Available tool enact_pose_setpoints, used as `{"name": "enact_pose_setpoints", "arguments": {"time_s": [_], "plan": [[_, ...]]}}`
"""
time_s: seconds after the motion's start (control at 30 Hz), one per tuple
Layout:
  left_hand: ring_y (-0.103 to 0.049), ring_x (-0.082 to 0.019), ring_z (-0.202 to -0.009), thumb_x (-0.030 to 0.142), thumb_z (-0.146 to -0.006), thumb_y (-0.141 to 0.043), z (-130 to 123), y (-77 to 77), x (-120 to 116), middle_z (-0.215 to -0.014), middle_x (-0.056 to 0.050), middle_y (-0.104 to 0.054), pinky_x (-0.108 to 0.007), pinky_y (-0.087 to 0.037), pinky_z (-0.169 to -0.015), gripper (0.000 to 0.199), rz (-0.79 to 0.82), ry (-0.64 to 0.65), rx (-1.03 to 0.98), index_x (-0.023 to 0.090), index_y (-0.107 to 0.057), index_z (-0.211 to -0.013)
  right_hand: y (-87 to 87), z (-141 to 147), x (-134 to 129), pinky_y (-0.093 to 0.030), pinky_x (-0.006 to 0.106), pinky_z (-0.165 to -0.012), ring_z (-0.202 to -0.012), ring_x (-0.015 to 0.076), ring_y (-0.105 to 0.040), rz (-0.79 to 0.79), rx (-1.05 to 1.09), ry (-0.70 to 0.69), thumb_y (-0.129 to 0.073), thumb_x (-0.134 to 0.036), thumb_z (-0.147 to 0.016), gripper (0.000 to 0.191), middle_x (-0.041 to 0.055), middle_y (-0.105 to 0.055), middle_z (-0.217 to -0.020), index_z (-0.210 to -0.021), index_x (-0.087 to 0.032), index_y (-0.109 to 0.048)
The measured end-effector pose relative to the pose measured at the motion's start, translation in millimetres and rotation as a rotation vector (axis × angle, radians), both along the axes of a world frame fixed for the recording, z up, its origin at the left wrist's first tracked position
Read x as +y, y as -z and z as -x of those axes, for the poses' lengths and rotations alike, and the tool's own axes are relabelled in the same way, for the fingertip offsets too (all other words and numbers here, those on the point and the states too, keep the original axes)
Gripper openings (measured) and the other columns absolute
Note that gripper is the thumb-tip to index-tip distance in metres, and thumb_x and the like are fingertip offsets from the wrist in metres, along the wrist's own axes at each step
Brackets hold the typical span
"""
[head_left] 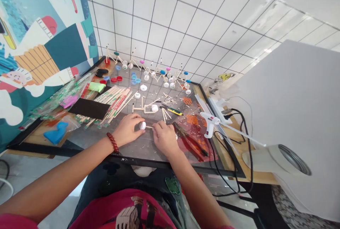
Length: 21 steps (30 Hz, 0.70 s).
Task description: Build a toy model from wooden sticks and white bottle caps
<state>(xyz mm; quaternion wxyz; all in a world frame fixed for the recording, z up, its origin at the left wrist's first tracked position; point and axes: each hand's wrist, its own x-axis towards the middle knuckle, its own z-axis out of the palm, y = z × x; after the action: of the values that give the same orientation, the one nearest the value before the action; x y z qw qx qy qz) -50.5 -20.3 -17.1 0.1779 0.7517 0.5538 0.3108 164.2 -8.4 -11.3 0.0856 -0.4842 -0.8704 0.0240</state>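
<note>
Between thumb and fingers my left hand (130, 129) grips a white bottle cap (142, 125). A thin wooden stick (150, 127) runs from the cap's side toward my right hand (165, 136), whose fingers are closed on its other end. Whether the stick is fixed in the cap I cannot tell. Just beyond my hands lies a small stick frame (145, 109), with a white cap (154, 108) at its right end. A yellow-and-black utility knife (174, 110) rests behind my right hand, among short cut stick pieces (165, 115). Pliers (191, 139) with red handles lie to the right of that hand.
Stick-and-cap figures (162, 76) stand in a row along the tiled wall. Wooden chopsticks (117, 103), a dark rectangular sheet (89, 108) and blue clay (56, 132) lie at left. A white glue gun (210, 122) with black cables (243, 126) and a lamp (276, 160) are at right.
</note>
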Motion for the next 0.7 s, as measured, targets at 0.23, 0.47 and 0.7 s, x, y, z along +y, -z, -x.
{"name": "enact_pose_setpoints", "arguments": {"time_s": [0.23, 0.47, 0.7], "plan": [[-0.073, -0.033, -0.116, 0.029, -0.082, -0.078, 2.8, 1.4, 1.9, -0.124, -0.009, -0.076, -0.051, -0.059, -0.107, 0.032, -0.016, -0.017, 0.014, 0.027, -0.077, -0.114, -1.0, 1.8, 1.4, -0.039, 0.038, -0.085, -0.098, 0.0258, -0.069, -0.018, 0.009, 0.004, -0.056, -0.021, -0.106, 0.02, 0.0098, -0.076, -0.118, -0.117, -0.021, -0.073], [-0.07, -0.034, -0.125, 0.026, -0.079, -0.08, -1.3, -6.4, -1.1, -0.131, -0.014, -0.074, -0.052, -0.055, -0.114, 0.047, 0.059, -0.029, 0.003, 0.021, -0.073, -0.125, 4.4, -8.8, 1.2, -0.038, 0.037, -0.083, -0.097, 0.025, -0.069, -0.183, 0.113, -0.051, -0.062, -0.022, -0.104, 0.016, 0.009, -0.076, -0.118, -0.116, -0.022, -0.073], [-0.071, -0.033, -0.121, 0.023, -0.079, -0.08, -2.9, -9.1, -3.8, -0.128, -0.012, -0.074, -0.051, -0.057, -0.11, 0.052, 0.055, -0.047, -0.007, 0.022, -0.069, -0.13, 0.1, -27.3, -4.5, -0.036, 0.037, -0.083, -0.096, 0.0221, -0.068, -0.448, 0.305, -0.111, -0.06, -0.023, -0.105, 0.014, 0.0096, -0.076, -0.113, -0.11, -0.021, -0.073]]}}
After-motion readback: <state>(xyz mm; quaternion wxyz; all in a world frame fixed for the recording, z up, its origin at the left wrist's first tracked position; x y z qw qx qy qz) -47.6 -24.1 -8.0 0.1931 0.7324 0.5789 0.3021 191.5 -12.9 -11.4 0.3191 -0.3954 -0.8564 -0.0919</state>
